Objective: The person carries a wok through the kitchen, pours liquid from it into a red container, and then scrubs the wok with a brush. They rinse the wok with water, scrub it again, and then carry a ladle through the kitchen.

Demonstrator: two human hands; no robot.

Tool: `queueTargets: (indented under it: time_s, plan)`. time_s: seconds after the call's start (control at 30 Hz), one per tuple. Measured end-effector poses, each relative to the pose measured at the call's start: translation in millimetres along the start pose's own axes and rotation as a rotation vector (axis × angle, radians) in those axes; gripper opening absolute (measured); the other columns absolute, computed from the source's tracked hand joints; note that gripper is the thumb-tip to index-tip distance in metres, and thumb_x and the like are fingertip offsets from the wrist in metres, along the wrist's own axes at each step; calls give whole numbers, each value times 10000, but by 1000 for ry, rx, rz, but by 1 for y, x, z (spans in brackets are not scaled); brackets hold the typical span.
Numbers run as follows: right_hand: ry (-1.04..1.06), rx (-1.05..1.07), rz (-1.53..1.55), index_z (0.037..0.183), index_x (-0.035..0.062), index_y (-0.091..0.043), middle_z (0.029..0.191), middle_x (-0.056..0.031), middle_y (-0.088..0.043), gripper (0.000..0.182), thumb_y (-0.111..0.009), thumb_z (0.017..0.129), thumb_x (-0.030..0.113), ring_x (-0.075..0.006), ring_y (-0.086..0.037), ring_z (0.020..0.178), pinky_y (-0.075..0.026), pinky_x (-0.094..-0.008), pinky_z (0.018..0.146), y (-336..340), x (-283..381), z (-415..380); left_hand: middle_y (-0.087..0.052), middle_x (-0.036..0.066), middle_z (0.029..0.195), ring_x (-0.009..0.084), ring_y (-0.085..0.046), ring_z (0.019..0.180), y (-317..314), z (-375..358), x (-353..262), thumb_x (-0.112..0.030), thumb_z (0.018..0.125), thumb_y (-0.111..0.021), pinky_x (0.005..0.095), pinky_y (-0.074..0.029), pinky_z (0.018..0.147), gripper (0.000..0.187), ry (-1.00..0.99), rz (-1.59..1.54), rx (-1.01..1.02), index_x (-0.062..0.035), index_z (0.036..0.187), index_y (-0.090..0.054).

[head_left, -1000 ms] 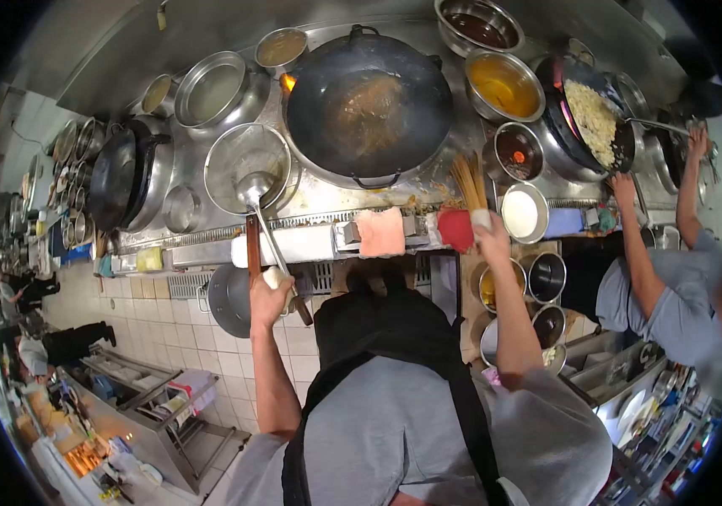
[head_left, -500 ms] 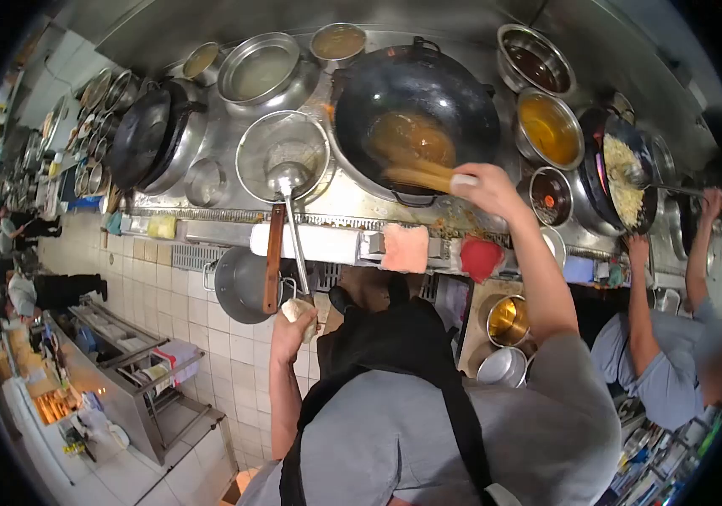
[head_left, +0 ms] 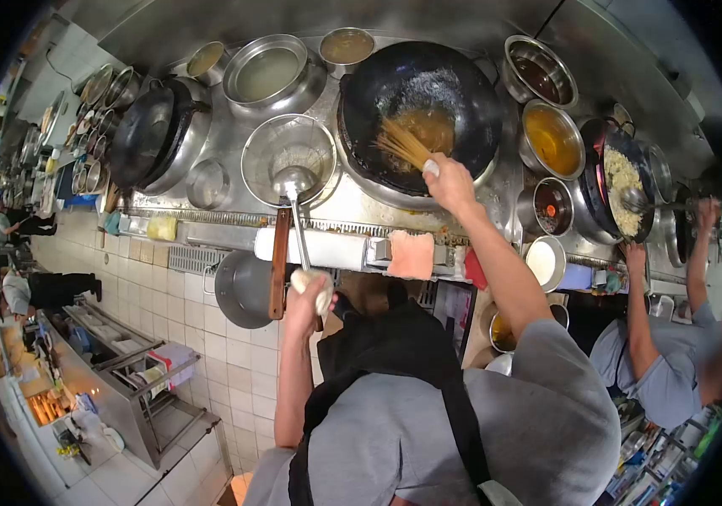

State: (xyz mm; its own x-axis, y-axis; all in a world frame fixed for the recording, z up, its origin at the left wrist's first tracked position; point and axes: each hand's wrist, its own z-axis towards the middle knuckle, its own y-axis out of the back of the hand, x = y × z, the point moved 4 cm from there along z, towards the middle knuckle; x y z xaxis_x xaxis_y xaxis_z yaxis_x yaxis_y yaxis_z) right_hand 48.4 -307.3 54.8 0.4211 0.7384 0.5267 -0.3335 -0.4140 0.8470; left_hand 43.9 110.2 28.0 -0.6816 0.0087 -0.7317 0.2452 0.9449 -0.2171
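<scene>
My right hand (head_left: 452,183) is closed on a bamboo brush (head_left: 403,145), whose splayed bristles are inside the large black wok (head_left: 369,93). Brownish liquid (head_left: 435,131) lies in the bottom of that wok. Lower and to the left, my left hand (head_left: 310,305) is wrapped round a light cloth and the handle of a metal ladle (head_left: 294,183). The ladle's bowl rests over a round wire strainer (head_left: 264,139). The strainer's wooden handle (head_left: 279,261) hangs over the stove's front edge, just left of my left hand.
Metal bowls of liquid (head_left: 553,139) stand right of the wok. A co-worker (head_left: 652,367) at the far right works over another wok with pale yellow food (head_left: 622,190). A grey pot (head_left: 243,291) is below the stove edge. A pink cloth (head_left: 412,255) lies on the front ledge.
My right hand and the brush have moved left and up, and the brush's bristles now show spread out. My left hand has risen slightly along the ladle handle. The wok appears tilted differently.
</scene>
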Motion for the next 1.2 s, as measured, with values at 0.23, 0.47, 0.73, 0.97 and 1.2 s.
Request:
queueTargets:
  time_s: [0.23,0.47,0.73,0.97,1.2]
  plan:
    - [-128,-157,164,1245,47,-691,1098,-277,-727,410,-751,873,208,-455,-698,1028,-547,-513,902,31,-5,-4,-667,89,816,166,-655,598,-74,59,-63,-421,1026,-656,297,-494,454,414,-122,39,69,-14,1086,-608]
    - [-255,-128,257,1261,55,-687,1093,-247,-742,429,-764,877,231,-435,-705,1037,-553,-478,897,59,-3,-54,-687,118,893,188,-675,726,-81,186,-107,-638,981,-596,308,-516,493,640,-170,403,-136,-6,1075,-633]
    - [-282,-135,223,1269,49,-692,1095,-251,-739,418,-754,885,203,-444,-700,1035,-553,-475,903,93,-19,-94,-640,114,793,235,-613,599,-138,262,-59,-211,856,-738,354,-500,441,294,-96,492,11,43,974,-653]
    - [-22,48,84,1244,51,-702,1055,-240,-744,429,-759,853,217,-448,-700,1004,-558,-489,887,106,-29,-73,-637,102,724,199,-610,539,-222,164,34,-174,882,-678,330,-494,427,207,-65,41,-113,30,869,-640]
    - [78,-96,218,956,-3,-671,887,-286,-711,191,-679,859,161,-500,-685,880,-552,-565,802,-17,-12,75,-626,116,769,207,-616,587,-248,161,57,-206,892,-695,334,-525,445,273,-53,3,-256,32,937,-569]
